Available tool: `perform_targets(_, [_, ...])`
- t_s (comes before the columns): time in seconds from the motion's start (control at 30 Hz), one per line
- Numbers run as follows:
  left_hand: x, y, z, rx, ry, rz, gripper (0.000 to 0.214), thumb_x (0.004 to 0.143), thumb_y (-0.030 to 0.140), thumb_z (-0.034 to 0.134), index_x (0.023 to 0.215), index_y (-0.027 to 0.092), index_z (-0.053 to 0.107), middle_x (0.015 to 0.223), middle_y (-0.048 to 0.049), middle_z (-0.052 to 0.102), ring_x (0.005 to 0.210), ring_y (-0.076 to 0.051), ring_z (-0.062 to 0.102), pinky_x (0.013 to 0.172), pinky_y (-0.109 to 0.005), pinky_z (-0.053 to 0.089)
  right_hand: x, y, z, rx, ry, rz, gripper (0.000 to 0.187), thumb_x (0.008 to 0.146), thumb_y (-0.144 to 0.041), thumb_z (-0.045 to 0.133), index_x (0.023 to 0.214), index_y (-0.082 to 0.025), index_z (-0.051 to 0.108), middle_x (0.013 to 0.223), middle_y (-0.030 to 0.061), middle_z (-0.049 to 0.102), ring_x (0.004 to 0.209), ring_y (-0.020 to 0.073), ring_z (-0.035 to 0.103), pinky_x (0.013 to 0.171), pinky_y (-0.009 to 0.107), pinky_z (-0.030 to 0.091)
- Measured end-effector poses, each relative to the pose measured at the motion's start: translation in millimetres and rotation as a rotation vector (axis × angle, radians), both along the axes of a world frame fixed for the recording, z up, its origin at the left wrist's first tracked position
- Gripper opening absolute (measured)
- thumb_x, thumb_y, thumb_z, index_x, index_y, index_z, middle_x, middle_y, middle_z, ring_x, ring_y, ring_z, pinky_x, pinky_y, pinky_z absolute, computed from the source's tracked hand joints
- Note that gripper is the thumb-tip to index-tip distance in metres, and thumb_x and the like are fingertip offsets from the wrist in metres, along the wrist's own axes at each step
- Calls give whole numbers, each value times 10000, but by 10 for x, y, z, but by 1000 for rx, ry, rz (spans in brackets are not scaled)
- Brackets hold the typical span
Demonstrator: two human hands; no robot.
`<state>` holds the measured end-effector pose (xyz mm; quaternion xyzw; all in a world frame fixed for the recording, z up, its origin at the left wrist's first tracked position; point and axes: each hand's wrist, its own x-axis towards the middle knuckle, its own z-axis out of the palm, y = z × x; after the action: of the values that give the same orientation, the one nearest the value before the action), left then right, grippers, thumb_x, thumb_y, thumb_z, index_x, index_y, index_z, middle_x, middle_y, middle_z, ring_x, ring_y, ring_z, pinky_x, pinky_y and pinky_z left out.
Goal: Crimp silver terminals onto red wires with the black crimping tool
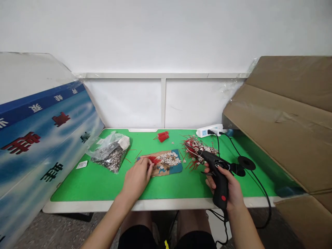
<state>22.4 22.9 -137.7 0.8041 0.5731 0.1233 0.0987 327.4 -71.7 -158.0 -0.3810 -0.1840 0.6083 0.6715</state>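
My right hand (232, 186) grips a black hot glue gun (220, 180), whose nozzle points left and up over a pile of red wires with small silver metal pieces (195, 152). Bent fingers of my left hand (138, 174) press together at the left end of a bunch of thin red wires (154, 159); the fingertips are partly hidden. That bunch lies on a brown and blue cardboard sheet (177, 168), with several small silver metal pieces (169, 159) at its right end.
Farther back on the green tabletop (103, 186) lies a tied red wire bundle (163, 136). A plastic bag of metal pieces (111, 157) sits at left. A white power strip (210, 130) feeds black cords at right. Cardboard panels (285, 121) flank both sides.
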Motion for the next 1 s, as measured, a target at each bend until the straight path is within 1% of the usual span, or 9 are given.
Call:
perform_targets(0.13, [-118,-32,-99,25,-169,14,216,1065,336,426,1020,183,571,1018,-69,691,883,-262,674,727,-368,458,-64,-10,27,-43,-113,37,397,749,-446,823,989,-131,807,885,100,732,483,101,491,482,241,409])
perform_targets(0.2, [-162,-25,-174,28,-322,-47,184,1043,325,484,992,184,591,955,-43,694,825,-219,668,732,-344,474,-123,-17,36,-87,-176,76,423,731,-467,841,988,-133,805,910,111,744,487,97,498,481,231,399])
perform_targets(0.27, [-190,-8,-261,82,-466,-126,139,1010,302,552,997,189,631,924,-23,694,799,-178,656,742,-309,488,-197,-20,38,-132,-233,121,459,732,-499,836,1004,-130,803,936,125,751,496,95,498,475,224,389])
perform_targets(0.37, [-207,8,-379,220,-549,-195,139,986,277,603,1062,196,684,927,-27,696,819,-163,645,760,-286,497,-306,-16,35,-198,-324,171,518,740,-543,812,1029,-113,799,960,142,754,516,93,486,468,214,387])
perform_targets(0.43, [-206,0,-419,297,-539,-224,149,996,270,593,1069,197,700,950,-37,699,873,-171,640,799,-294,496,-359,-13,40,-227,-384,201,537,747,-555,795,1042,-107,796,949,142,754,519,93,474,458,211,385])
perform_targets(0.5, [-195,-24,-412,333,-493,-231,158,1007,275,576,1044,201,710,969,-44,700,919,-186,626,832,-313,485,-391,-13,55,-238,-429,235,531,764,-551,773,1053,-106,794,926,137,753,513,96,466,447,212,384])
perform_targets(0.63, [-153,-78,-321,297,-342,-176,174,997,283,562,949,195,705,939,-48,692,922,-214,592,829,-348,458,-409,-11,86,-257,-485,266,488,793,-529,744,1043,-114,800,918,135,752,512,99,466,440,212,391])
perform_targets(0.73, [-135,-96,-278,284,-285,-140,156,971,269,568,905,189,685,908,-43,679,902,-216,578,821,-355,448,-399,-2,79,-268,-497,278,471,789,-530,745,1013,-120,806,923,138,753,515,102,475,435,215,396])
perform_targets(1.0, [-134,-82,-292,280,-247,-144,149,965,255,564,883,199,675,883,-17,670,882,-206,573,818,-350,422,-384,-13,61,-264,-527,295,465,811,-526,731,1014,-114,803,899,132,750,481,94,475,421,220,366])
